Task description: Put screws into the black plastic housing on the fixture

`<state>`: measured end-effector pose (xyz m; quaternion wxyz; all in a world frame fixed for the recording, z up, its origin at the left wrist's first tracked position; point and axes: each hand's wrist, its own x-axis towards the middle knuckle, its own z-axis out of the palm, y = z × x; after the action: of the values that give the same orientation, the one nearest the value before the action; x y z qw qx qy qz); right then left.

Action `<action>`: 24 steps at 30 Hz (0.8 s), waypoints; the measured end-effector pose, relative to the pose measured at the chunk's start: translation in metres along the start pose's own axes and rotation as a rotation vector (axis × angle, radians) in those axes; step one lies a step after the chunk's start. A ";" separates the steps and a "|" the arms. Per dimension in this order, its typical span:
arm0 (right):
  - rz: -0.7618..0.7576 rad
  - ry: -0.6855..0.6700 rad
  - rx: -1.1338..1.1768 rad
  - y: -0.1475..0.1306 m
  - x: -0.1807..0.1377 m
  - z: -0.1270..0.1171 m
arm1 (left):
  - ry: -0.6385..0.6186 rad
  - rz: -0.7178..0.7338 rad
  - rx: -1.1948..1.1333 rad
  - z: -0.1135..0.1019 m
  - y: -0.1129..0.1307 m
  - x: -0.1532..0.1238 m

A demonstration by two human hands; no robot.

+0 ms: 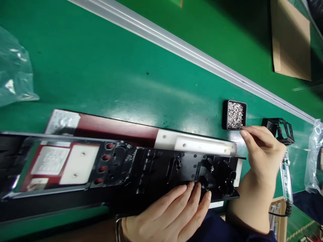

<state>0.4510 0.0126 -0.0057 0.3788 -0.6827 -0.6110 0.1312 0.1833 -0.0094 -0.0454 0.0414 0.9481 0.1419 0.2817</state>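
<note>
Nearest me, at six o'clock, my left hand (pixel 168 215) lies flat with its fingers (pixel 194 198) together and nearly straight, pressing on the near edge of a long black moulded plastic panel (pixel 176 168). It grips nothing; it only pins the panel down. A thin band (pixel 117 228) circles that wrist.

That panel lies across the middle of the view from nine to three o'clock, full of ribs, posts and small holes, on a dark red fixture board with white blocks (pixel 113 126).

At three o'clock my right hand (pixel 262 151) reaches away from me, its fingertips (pixel 244 133) pinched close together at the near corner of a small square black tray heaped with tiny silver screws (pixel 234 115). Whether a screw is already between them I cannot tell.

I judge this the screw-picking step: the next move calls for one screw lifted cleanly and carried to a hole in the panel, while my left hand keeps the part from shifting.

Just right of the tray stands a small black bracket-like part (pixel 279 129), and below it hangs a clear-bodied tool with a coiled cord (pixel 286 181).

Everything rests on a glossy green bench mat (pixel 126 74). Crumpled clear plastic bags lie at nine o'clock (pixel 13 72) and at the right edge (pixel 313 158). Farther off, a silver metal rail (pixel 189 50) crosses diagonally, and a brown cardboard sheet (pixel 291 40) lies at one o'clock.
</note>
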 end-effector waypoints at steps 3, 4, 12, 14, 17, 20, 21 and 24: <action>-0.068 0.045 -0.227 0.030 0.013 0.011 | 0.021 -0.011 -0.018 0.001 0.000 0.001; -0.089 0.041 -0.281 0.036 0.017 0.014 | 0.024 -0.021 -0.018 0.001 0.000 0.001; -0.012 -0.019 -0.482 0.035 0.025 0.027 | 0.016 -0.033 -0.020 -0.004 -0.004 0.008; 0.009 -0.033 -0.428 0.035 0.025 0.027 | 0.020 -0.034 -0.021 -0.003 -0.005 0.008; 0.020 -0.042 -0.393 0.036 0.024 0.028 | 0.019 -0.036 -0.020 -0.002 -0.005 0.006; 0.007 -0.042 -0.388 0.037 0.025 0.029 | 0.033 -0.041 -0.014 -0.001 -0.004 0.007; -0.001 -0.040 -0.379 0.036 0.025 0.029 | 0.032 -0.042 -0.013 0.000 -0.004 0.007; -0.023 -0.038 -0.341 0.035 0.026 0.030 | 0.066 -0.058 -0.010 0.002 -0.002 0.007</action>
<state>0.4628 0.0486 -0.0427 0.2471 -0.7275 -0.6392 0.0341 0.1899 -0.0057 -0.0433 0.0494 0.9336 0.1693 0.3120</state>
